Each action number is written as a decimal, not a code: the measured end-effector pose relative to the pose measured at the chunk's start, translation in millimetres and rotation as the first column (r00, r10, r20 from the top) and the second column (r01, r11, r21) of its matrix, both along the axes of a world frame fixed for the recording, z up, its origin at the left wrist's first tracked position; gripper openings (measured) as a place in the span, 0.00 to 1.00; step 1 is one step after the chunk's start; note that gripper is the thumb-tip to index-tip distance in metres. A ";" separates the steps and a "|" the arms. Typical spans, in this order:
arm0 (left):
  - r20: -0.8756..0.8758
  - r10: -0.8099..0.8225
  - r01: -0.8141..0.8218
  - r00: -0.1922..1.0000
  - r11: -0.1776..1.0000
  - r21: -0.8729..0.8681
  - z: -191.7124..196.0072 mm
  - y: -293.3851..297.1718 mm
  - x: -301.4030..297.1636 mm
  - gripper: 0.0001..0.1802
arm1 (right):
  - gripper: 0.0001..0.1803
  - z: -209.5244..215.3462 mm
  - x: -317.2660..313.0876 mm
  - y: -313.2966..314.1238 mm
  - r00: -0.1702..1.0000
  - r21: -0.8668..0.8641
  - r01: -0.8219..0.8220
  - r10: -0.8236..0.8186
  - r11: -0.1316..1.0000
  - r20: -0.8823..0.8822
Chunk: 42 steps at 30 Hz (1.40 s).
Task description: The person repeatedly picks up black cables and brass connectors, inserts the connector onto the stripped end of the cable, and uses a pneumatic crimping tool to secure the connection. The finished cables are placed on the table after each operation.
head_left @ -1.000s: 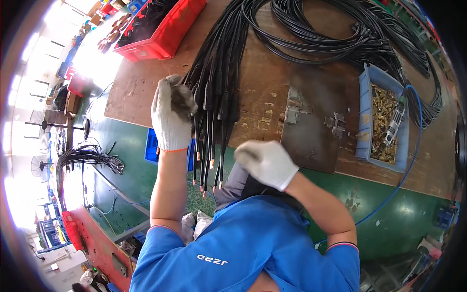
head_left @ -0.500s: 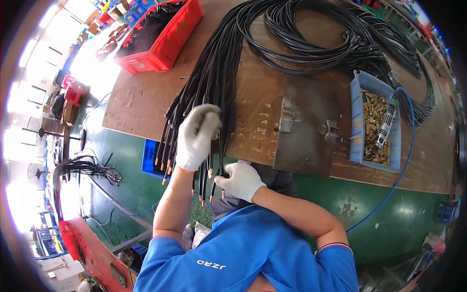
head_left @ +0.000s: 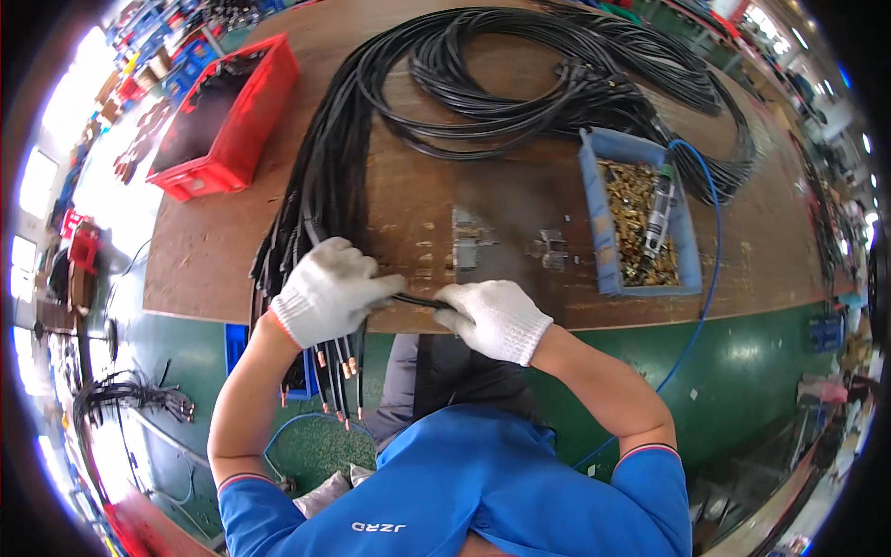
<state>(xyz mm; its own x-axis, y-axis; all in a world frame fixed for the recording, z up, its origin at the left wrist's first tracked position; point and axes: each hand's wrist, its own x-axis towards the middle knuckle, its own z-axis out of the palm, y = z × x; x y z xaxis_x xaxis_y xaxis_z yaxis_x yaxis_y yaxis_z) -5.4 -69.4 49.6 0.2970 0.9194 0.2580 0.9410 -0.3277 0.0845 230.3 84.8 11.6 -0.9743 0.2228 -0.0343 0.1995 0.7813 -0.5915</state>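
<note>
My left hand (head_left: 334,290), in a white glove, is closed on a black cable (head_left: 419,300) at the table's front edge. The cable crosses a short gap to my right hand (head_left: 497,318), also gloved, whose thumb and fingers pinch it; its tip is hidden there. Beside and beneath my left hand lies a thick bundle of black cables (head_left: 325,167). Their bare copper ends (head_left: 349,366) hang over the table edge below my left wrist.
A blue bin (head_left: 602,251) of brass fittings (head_left: 628,218) stands on the brown table (head_left: 408,200) at right. On the fittings lies a silver hand tool (head_left: 660,213), near a blue hose (head_left: 715,260). A red crate (head_left: 246,148) with black items stands far left. Coiled cables (head_left: 436,70) lie at the back.
My right hand has risen from the hanging cable ends to the table edge. Both hands now hold one cable between them. The view has shifted, so the table's things sit further left.
</note>
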 end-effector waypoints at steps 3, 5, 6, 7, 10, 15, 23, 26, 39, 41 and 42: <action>0.033 0.077 -0.077 0.996 0.997 -0.018 4.8 4.7 -3.7 0.16 | 0.13 -3.1 6.2 11.4 0.995 0.223 0.047 -0.026 0.974 -0.096; 0.033 0.117 -0.116 0.993 0.992 -0.049 1.9 7.3 -5.3 0.17 | 0.12 -6.9 8.3 18.8 0.978 0.334 0.066 0.007 0.940 -0.211; 0.057 0.136 -0.131 0.989 0.988 -0.084 1.3 8.4 -3.8 0.16 | 0.12 -8.5 8.1 21.9 0.974 0.371 0.066 0.020 0.926 -0.225; 0.080 0.142 -0.132 0.987 0.985 -0.114 2.2 11.9 2.2 0.16 | 0.13 -12.7 7.5 23.5 0.957 0.389 0.079 0.039 0.918 -0.287; 0.230 0.090 -0.051 0.969 0.984 -0.172 -4.1 27.6 23.7 0.16 | 0.12 -16.4 -1.7 24.1 0.948 0.416 0.048 0.090 0.908 -0.306; 0.273 0.148 -0.048 0.951 0.938 -0.344 -11.0 43.7 31.9 0.12 | 0.12 -11.2 9.5 47.2 0.962 0.507 -0.056 0.182 0.860 -0.203; 0.389 0.170 -0.093 0.905 0.973 -0.210 -23.9 52.8 33.0 0.13 | 0.20 37.6 98.9 258.0 0.743 0.122 0.661 -0.623 0.740 -0.245; 0.375 0.199 -0.123 0.905 0.969 -0.216 -24.8 53.1 32.9 0.13 | 0.20 26.4 93.0 278.6 0.864 0.285 0.472 -0.502 0.834 0.035; 0.372 0.252 -0.158 0.894 0.952 -0.264 -21.1 57.9 37.2 0.19 | 0.15 22.5 75.6 268.9 0.776 0.193 0.630 -0.602 0.752 -0.190; 0.381 0.253 -0.159 0.889 0.952 -0.262 -21.6 59.1 37.3 0.20 | 0.10 27.4 78.3 261.7 0.643 -0.617 0.473 -0.725 0.629 -0.247; 0.373 0.261 -0.165 0.890 0.949 -0.270 -20.2 60.7 37.2 0.21 | 0.07 29.0 81.2 251.3 0.603 -0.911 0.129 -0.761 0.391 -0.241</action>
<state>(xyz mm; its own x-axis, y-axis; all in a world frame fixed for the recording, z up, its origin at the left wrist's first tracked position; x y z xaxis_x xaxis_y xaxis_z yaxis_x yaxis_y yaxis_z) 31.8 -8.7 29.4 0.0035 0.9958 0.0915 0.8559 -0.0504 0.5147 311.5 336.1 40.6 -0.5853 0.8105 0.0200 -0.2444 -0.1529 -0.9575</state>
